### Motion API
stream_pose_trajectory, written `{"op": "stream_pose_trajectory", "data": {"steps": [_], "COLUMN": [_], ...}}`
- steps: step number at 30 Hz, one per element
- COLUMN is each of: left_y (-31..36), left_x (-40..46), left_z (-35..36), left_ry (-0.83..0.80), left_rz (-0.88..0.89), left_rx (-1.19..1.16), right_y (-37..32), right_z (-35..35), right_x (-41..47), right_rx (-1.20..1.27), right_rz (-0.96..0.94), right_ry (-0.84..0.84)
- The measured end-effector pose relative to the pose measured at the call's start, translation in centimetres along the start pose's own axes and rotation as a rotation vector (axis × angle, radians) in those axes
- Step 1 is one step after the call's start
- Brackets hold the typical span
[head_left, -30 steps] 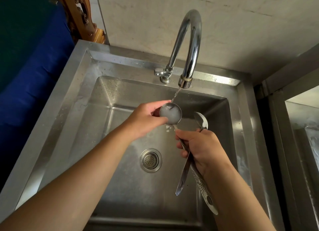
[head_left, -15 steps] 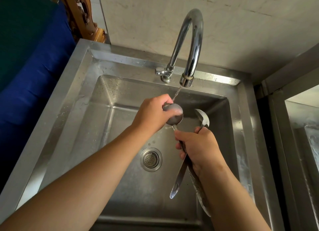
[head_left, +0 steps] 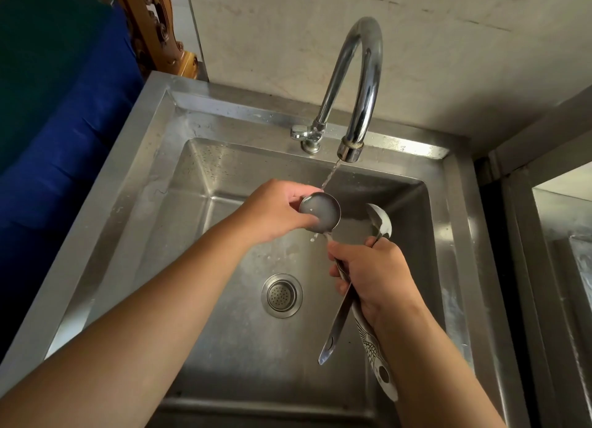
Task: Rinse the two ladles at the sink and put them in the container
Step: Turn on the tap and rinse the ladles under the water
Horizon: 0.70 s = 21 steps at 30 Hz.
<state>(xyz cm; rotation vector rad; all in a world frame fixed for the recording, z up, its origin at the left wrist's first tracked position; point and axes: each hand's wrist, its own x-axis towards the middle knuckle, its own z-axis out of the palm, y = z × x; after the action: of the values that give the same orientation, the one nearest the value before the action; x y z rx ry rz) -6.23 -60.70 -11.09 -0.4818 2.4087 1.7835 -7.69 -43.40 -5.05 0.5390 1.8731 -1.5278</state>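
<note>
Two steel ladles are held over the sink basin (head_left: 224, 347). The round ladle's bowl (head_left: 322, 211) faces up, full of cloudy water, right under the thin stream from the faucet (head_left: 362, 85). My left hand (head_left: 275, 213) cups that bowl from the left, fingers on its rim. My right hand (head_left: 373, 274) grips both handles together. The second ladle (head_left: 379, 221) sticks up beside the first, to its right, its patterned handle (head_left: 373, 360) running down past my wrist. No container is in view.
The drain strainer (head_left: 282, 295) sits in the middle of the basin floor. A blue surface (head_left: 64, 123) lies left of the sink, with carved wood (head_left: 153, 27) behind it. A steel unit (head_left: 557, 235) stands to the right. The wall is close behind the faucet.
The round ladle's bowl has turned open side up again and refilled under the stream. My left hand has shifted from covering it to holding its left rim.
</note>
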Motion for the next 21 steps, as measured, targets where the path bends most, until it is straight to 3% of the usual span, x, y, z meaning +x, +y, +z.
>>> {"op": "stream_pose_trajectory", "data": {"steps": [9, 15, 21], "left_y": [-0.4, -0.1, 0.3], "left_x": [-0.2, 0.3, 1.3], "left_z": [0.3, 1.2, 2.0], "left_ry": [-0.004, 0.248, 0.39], "left_rz": [0.029, 0.016, 0.014], "left_rx": [-0.033, 0.123, 0.181], "right_y": [0.2, 0.1, 0.4], "right_z": [0.2, 0.8, 1.5], "right_x": [0.2, 0.7, 0.8], "right_rx": [-0.003, 0.057, 0.071], "right_rz": [0.0, 0.009, 0.01], "right_ry": [0.012, -0.017, -0.011]}}
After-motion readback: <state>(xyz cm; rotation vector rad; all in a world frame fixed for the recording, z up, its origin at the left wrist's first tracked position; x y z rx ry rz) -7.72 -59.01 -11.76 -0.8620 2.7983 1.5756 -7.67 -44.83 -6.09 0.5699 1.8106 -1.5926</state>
